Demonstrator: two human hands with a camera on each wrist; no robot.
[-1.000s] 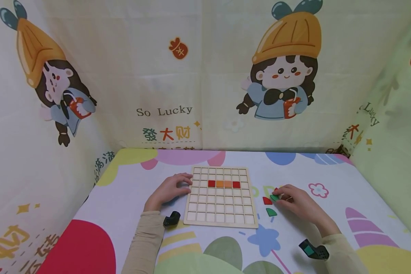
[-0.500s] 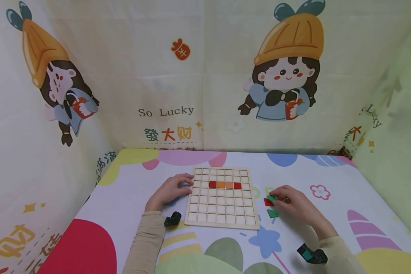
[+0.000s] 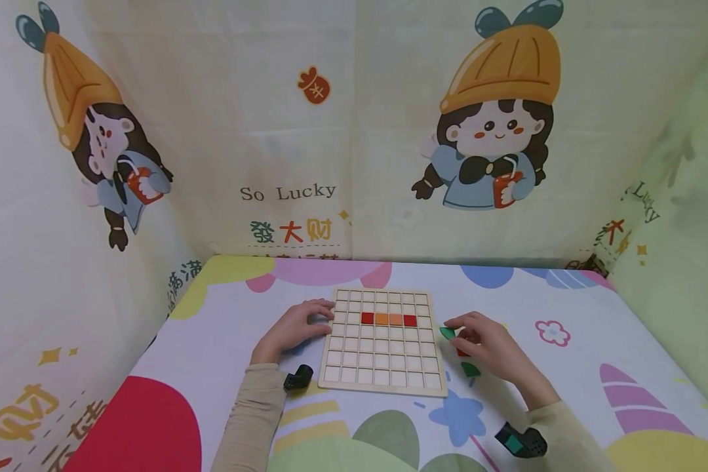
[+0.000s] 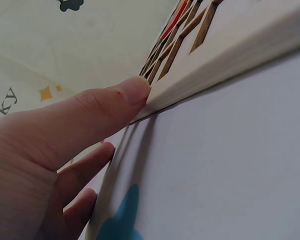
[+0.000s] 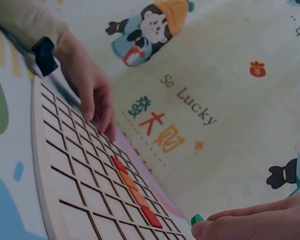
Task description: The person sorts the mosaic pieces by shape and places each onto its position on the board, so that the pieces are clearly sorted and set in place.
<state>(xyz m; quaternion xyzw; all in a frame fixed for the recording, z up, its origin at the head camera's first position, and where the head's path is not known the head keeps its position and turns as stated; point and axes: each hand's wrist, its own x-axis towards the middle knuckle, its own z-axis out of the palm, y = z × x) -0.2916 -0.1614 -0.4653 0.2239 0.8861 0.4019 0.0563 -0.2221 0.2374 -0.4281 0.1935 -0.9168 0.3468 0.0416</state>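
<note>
A light wooden grid board (image 3: 383,362) lies in the middle of the table in the head view. In one of its upper rows sit a red square tile (image 3: 368,318), two orange tiles (image 3: 389,319) and another red tile (image 3: 410,320). My left hand (image 3: 292,330) rests at the board's left side, its thumb (image 4: 132,91) touching the edge. Between thumb and fingers my right hand (image 3: 495,347) pinches a green quarter-circle piece (image 3: 447,333), just right of the board. Below that hand lie a partly hidden red piece (image 3: 463,353) and another green piece (image 3: 471,370).
The tablecloth (image 3: 507,301) is white with colourful printed shapes. A printed cloth backdrop (image 3: 377,229) stands around the table's back and sides. Black wrist devices sit on the left wrist (image 3: 298,377) and the right wrist (image 3: 522,441).
My right hand has moved left, away from the loose pieces and toward the board, carrying the green quarter-circle piece. The left hand stays at the board's edge. The head view has shifted slightly.
</note>
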